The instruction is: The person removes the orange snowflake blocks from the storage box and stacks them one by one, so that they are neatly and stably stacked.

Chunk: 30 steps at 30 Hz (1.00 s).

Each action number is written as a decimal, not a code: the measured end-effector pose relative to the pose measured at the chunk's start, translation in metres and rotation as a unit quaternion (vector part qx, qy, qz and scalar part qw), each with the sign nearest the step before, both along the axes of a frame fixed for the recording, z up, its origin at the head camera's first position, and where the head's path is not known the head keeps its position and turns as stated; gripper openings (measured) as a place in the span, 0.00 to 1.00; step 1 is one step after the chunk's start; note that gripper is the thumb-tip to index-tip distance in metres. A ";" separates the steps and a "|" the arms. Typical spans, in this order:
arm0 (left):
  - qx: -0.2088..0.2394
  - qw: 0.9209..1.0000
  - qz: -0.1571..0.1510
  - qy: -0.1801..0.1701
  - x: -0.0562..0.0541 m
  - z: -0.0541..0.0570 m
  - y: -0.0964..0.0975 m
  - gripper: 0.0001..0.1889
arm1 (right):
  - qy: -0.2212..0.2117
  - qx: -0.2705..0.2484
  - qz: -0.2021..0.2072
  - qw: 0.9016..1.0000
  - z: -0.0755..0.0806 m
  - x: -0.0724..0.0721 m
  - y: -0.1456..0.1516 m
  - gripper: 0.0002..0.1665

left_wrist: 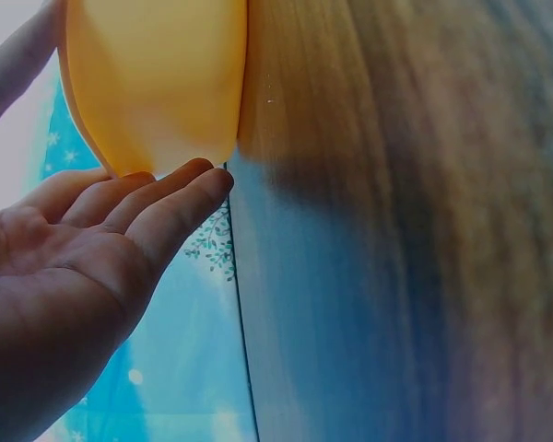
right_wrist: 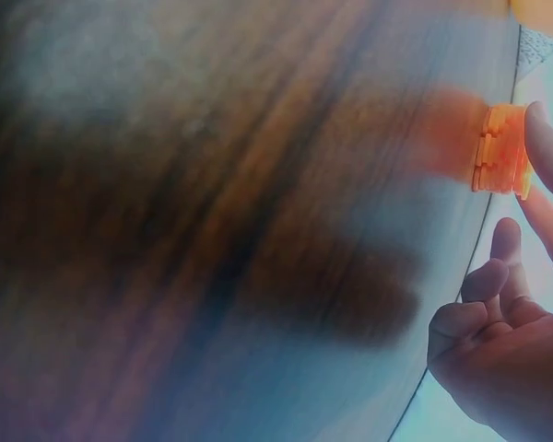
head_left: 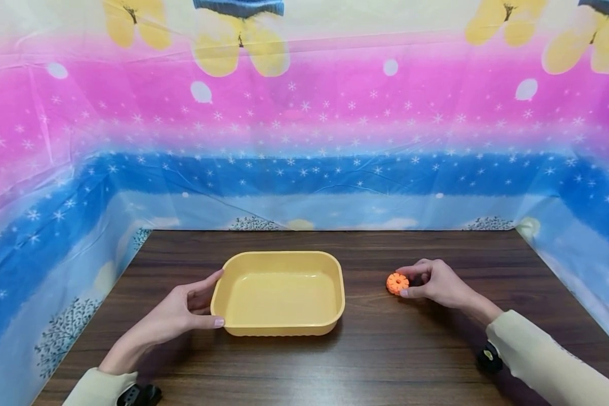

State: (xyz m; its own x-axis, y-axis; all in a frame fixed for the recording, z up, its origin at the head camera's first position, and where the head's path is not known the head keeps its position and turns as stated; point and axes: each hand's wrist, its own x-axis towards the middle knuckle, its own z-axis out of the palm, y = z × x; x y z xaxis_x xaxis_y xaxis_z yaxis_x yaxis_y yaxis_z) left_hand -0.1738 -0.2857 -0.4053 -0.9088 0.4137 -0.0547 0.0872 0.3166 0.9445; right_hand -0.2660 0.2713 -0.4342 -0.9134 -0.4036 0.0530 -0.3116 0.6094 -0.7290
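Note:
A yellow rectangular plastic basin (head_left: 284,293) with rounded corners stands on the table, holding nothing. My left hand (head_left: 180,310) holds its left end, the thumb at the front corner and the fingers toward the back corner. In the left wrist view the fingers (left_wrist: 180,198) lie nearly straight against the basin's wall (left_wrist: 157,83). To the basin's right, my right hand (head_left: 438,282) pinches a small stack of orange notched discs (head_left: 397,283) between thumb and index finger. The right wrist view shows the stacked discs (right_wrist: 502,149) edge-on; the other fingers curl loosely below. Whether the stack touches the table I cannot tell.
The dark wood-grain table (head_left: 365,361) carries the basin. A patterned cloth (head_left: 304,175) in pink and blue hangs round its back and both sides. Bare tabletop lies between the basin and the discs.

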 end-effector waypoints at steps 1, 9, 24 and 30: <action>0.001 1.000 -0.001 0.000 0.000 0.000 0.000 0.53 | -0.001 0.000 0.000 1.000 0.000 0.000 0.000 0.31; -0.001 1.000 0.001 0.002 -0.001 0.000 0.000 0.53 | 0.003 0.004 0.005 1.000 -0.001 0.001 0.000 0.31; -0.001 1.000 -0.003 -0.001 0.000 0.001 -0.001 0.53 | 0.055 0.038 -0.034 0.997 0.005 0.020 0.000 0.27; -0.020 1.000 -0.006 0.008 0.000 0.005 -0.003 0.52 | 0.088 0.065 -0.059 0.992 0.019 0.032 -0.002 0.27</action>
State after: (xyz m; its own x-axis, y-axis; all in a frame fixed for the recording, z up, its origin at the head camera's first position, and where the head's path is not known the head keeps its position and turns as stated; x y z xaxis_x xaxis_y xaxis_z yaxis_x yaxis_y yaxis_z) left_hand -0.1739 -0.2887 -0.4005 -0.9049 0.4218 -0.0574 0.1059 0.3537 0.9293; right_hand -0.2343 0.2696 -0.4150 -0.9357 -0.3087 0.1709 -0.3486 0.7342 -0.5826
